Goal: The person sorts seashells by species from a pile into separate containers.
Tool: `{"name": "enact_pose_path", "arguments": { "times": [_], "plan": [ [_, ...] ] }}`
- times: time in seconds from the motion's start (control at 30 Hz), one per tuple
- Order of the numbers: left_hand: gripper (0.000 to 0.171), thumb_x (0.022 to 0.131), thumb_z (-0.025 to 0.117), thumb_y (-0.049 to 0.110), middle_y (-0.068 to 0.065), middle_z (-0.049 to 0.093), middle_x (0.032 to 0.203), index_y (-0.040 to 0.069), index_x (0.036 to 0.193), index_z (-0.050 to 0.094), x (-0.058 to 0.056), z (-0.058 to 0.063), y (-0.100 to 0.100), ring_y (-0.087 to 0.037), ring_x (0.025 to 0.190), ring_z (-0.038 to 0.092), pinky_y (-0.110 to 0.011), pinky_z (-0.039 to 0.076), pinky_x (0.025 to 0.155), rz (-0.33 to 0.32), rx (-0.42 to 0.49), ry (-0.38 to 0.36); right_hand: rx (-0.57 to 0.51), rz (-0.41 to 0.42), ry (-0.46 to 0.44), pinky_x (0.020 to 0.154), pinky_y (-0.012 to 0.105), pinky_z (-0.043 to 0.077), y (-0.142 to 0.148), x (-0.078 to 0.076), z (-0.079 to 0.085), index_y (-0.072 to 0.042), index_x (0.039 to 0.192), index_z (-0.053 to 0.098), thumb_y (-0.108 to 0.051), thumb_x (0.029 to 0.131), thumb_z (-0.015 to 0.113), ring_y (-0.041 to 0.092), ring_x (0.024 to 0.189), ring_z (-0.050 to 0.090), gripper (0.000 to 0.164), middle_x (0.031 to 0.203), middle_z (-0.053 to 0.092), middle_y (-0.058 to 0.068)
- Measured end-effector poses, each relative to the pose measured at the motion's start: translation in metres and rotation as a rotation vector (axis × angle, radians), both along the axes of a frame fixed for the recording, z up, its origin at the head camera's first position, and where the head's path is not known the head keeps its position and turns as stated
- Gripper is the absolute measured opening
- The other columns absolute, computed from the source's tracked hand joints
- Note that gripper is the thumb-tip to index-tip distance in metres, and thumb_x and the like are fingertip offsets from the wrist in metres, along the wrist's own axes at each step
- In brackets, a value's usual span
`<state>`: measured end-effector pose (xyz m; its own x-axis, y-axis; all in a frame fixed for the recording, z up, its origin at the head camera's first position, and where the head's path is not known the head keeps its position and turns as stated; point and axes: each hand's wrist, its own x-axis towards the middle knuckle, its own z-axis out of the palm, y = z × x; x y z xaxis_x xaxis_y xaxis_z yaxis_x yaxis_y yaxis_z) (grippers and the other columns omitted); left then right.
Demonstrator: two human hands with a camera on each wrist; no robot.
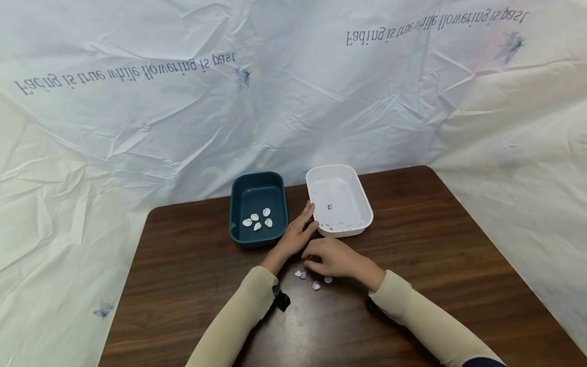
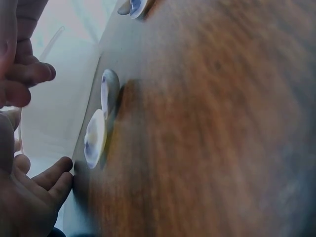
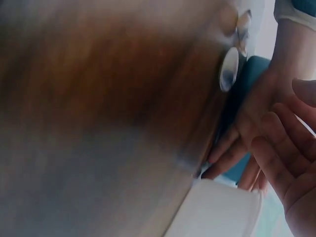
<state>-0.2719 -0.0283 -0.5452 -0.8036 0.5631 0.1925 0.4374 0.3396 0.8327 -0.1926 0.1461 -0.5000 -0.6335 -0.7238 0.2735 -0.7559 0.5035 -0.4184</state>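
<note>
Four small shells [image 1: 316, 286] visible on the table [image 1: 435, 244] in the head view, on the near side of the right hand [image 1: 337, 258]: two just beside each other, two lying apart. Five white shells [image 1: 255, 217] loose in the blue tray [image 1: 261, 196], farther left; one small brown bit [image 1: 329, 207] and scattered flecks inside the white tray [image 1: 341, 191]. Left hand [image 1: 293, 237] with straight fingers, laid at the near left side of the white tray. Right hand low over the table, fingers bent. Judge each shell light, stiff and thin-walled, hence liable to chip under a hard squeeze.

Left wrist view: two shells side by side on the table, touching or nearly so, the nearer with pale hollow face exposed. Take hold by opposite edges, thumb tip against one, fingertip against the other. Avoid pushing down on the rounded back; expect rocking or sliding on the smooth table.

Right wrist view: grip of the right hand loosely spread, thumb apart from the fingers, nothing seen between. Left hand beyond, fingers extended toward the corner of the white tray; cannot confirm firm contact. One shell in clear sight on the table, hollow side toward the camera; approach from the rim, lift lightly.
</note>
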Motion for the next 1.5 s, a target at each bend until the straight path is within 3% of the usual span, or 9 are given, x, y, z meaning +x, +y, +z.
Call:
{"name": "enact_pose_path", "arguments": {
  "times": [0.23,0.43,0.77,1.23,1.5],
  "plan": [
    [0.067,0.114,0.049,0.032,-0.014,0.009,0.176,0.006,0.169,0.02,0.001,0.001,-0.001,-0.027,0.161,0.017,-0.055,0.025,0.125,-0.013,0.008,-0.004,0.059,0.002,0.035,0.081,0.028,0.058,-0.014,0.006,-0.005,-0.011,0.105,0.081,-0.015,0.098,0.076,0.008,0.091,0.069,0.009,0.1,0.075,-0.003],
    [0.066,0.115,0.048,0.03,-0.014,0.009,0.176,0.006,0.168,0.02,0.0,0.001,0.0,-0.027,0.161,0.017,-0.054,0.025,0.125,-0.014,0.004,0.006,0.196,0.022,0.072,0.08,0.026,0.057,-0.026,0.009,-0.008,-0.014,0.109,0.081,-0.022,0.1,0.075,0.007,0.09,0.067,0.013,0.1,0.074,-0.003],
    [0.066,0.115,0.048,0.031,-0.012,0.009,0.176,0.007,0.169,0.02,0.001,0.0,0.0,-0.026,0.161,0.016,-0.053,0.027,0.125,-0.01,-0.001,-0.006,0.37,0.061,0.099,0.068,0.025,0.053,-0.041,0.014,-0.009,-0.018,0.097,0.079,-0.022,0.1,0.075,0.008,0.08,0.063,0.006,0.09,0.066,-0.005],
    [0.064,0.115,0.048,0.031,-0.01,0.011,0.176,0.008,0.169,0.021,0.0,0.001,0.001,-0.023,0.16,0.019,-0.048,0.028,0.125,0.009,-0.025,-0.005,0.375,0.102,0.079,0.069,0.026,0.053,-0.043,0.015,-0.012,-0.017,0.092,0.077,-0.014,0.098,0.076,0.01,0.08,0.063,0.007,0.09,0.066,-0.003],
    [0.065,0.115,0.049,0.03,-0.01,0.011,0.176,0.008,0.169,0.022,0.0,0.001,0.002,-0.024,0.159,0.021,-0.048,0.029,0.125,0.012,-0.015,-0.001,0.333,0.105,0.015,0.07,0.02,0.05,-0.04,0.012,-0.016,-0.018,0.095,0.079,-0.012,0.096,0.079,0.005,0.079,0.059,0.006,0.09,0.065,-0.005]
  ]
}}
